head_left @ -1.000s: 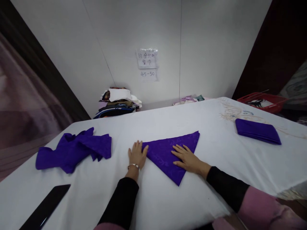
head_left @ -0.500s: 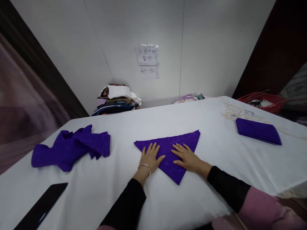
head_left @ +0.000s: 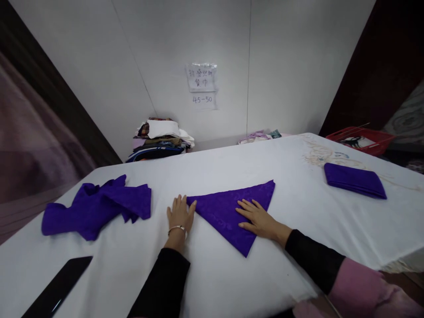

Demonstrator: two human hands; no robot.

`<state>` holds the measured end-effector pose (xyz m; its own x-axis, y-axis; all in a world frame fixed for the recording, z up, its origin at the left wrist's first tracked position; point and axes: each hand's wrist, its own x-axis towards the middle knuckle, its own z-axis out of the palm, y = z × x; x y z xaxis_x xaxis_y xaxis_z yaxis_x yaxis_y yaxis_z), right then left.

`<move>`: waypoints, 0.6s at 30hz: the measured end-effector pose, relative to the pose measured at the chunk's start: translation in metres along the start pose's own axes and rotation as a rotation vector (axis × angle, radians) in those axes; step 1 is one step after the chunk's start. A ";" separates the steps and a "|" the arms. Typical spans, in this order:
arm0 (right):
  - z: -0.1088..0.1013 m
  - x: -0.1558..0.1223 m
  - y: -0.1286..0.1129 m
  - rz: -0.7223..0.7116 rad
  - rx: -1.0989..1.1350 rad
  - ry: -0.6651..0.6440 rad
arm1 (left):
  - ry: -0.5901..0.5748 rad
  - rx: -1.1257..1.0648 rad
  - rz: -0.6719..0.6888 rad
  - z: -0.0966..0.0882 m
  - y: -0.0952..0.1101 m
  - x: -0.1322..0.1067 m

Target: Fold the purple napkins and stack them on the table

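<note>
A white sheet covers the wide worktop (head_left: 298,176), which has a faint drawing printed near its far right corner. In the middle, close to the near edge, lies a purple cloth (head_left: 225,210) folded into a triangle with one tip pointing to the person. The left hand (head_left: 179,215) lies flat and open on the sheet, its fingers touching the left tip of the triangle. The right hand (head_left: 256,217) rests flat on the triangle's right side, fingers spread, gripping nothing. A crumpled purple heap (head_left: 96,205) lies to the left, and a folded purple rectangle (head_left: 354,180) far right. Behind, at the white wall (head_left: 281,66), are a clothes pile (head_left: 160,139), a paper note (head_left: 202,84) and a red basket (head_left: 361,139).
</note>
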<state>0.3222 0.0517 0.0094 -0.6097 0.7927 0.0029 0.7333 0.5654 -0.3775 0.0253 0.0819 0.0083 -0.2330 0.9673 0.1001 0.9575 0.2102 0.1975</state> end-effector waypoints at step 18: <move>0.002 0.001 0.002 -0.004 -0.022 0.015 | -0.167 0.025 0.481 0.018 0.044 -0.032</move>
<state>0.3222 0.0530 0.0064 -0.6082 0.7935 0.0183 0.7375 0.5735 -0.3566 0.0782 0.0633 -0.0034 0.2633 0.9646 0.0165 0.9540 -0.2628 0.1439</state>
